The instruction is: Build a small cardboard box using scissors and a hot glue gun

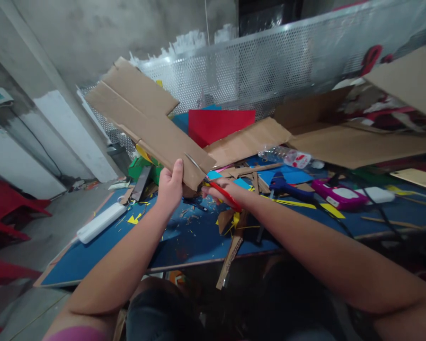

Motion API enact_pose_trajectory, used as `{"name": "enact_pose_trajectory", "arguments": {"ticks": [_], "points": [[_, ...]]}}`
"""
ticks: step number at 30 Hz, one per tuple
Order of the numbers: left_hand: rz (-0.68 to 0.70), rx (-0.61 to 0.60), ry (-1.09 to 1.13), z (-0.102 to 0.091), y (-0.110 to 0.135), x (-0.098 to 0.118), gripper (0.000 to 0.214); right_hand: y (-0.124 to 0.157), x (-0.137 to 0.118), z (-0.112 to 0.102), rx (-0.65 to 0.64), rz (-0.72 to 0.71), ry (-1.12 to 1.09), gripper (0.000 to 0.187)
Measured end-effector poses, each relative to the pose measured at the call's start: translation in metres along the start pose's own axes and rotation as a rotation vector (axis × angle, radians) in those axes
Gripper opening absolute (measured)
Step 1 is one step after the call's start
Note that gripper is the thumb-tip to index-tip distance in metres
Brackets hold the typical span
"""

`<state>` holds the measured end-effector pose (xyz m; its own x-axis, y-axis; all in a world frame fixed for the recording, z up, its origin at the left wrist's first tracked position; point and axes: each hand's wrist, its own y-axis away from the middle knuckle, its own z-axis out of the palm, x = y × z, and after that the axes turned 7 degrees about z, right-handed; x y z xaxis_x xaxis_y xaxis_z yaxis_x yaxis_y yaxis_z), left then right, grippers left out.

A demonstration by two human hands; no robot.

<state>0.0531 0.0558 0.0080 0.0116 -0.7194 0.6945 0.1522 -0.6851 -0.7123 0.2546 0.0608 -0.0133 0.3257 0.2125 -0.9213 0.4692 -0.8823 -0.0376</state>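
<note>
A large L-shaped piece of brown cardboard point(142, 118) is held up over the table, tilted to the upper left. My left hand point(172, 184) grips its lower edge, thumb on the near face and the other fingers hidden behind it. Red-handled scissors point(226, 193) are in my right hand point(230, 189), its fingers wrapped round the handles. One blade lies across the near face of the cardboard close to its lower right end; the other blade is hidden behind the sheet.
Cardboard and yellow paper scraps litter the blue table point(188, 237). A blue glue gun point(291, 188), a purple device point(337, 194) and a plastic bottle point(287, 156) lie to the right. At left is a white power strip point(101, 222). Red card point(220, 125) stands behind.
</note>
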Motion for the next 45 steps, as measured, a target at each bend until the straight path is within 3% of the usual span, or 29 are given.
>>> {"name": "enact_pose_trajectory", "arguments": {"ticks": [6, 18, 22, 26, 36, 45], "points": [[0.038, -0.059, -0.170, -0.003, 0.002, 0.010, 0.059, 0.008, -0.008, 0.001, 0.052, 0.032, -0.062, 0.038], [0.036, -0.108, -0.158, 0.005, 0.002, 0.021, 0.061, 0.008, -0.003, -0.003, 0.135, -0.086, -0.003, 0.037], [-0.043, -0.113, -0.162, 0.007, 0.007, 0.021, 0.067, 0.007, 0.004, -0.002, 0.160, -0.075, -0.002, 0.045], [-0.083, -0.142, -0.182, 0.007, 0.010, 0.020, 0.068, 0.009, 0.005, -0.002, 0.157, -0.166, 0.057, 0.052], [-0.046, -0.110, -0.141, 0.003, 0.005, 0.017, 0.065, 0.009, 0.002, -0.001, 0.268, -0.323, 0.206, 0.071], [-0.032, 0.065, 0.087, 0.001, -0.004, 0.012, 0.068, 0.012, -0.005, 0.001, 0.263, -0.333, 0.338, 0.074]]}}
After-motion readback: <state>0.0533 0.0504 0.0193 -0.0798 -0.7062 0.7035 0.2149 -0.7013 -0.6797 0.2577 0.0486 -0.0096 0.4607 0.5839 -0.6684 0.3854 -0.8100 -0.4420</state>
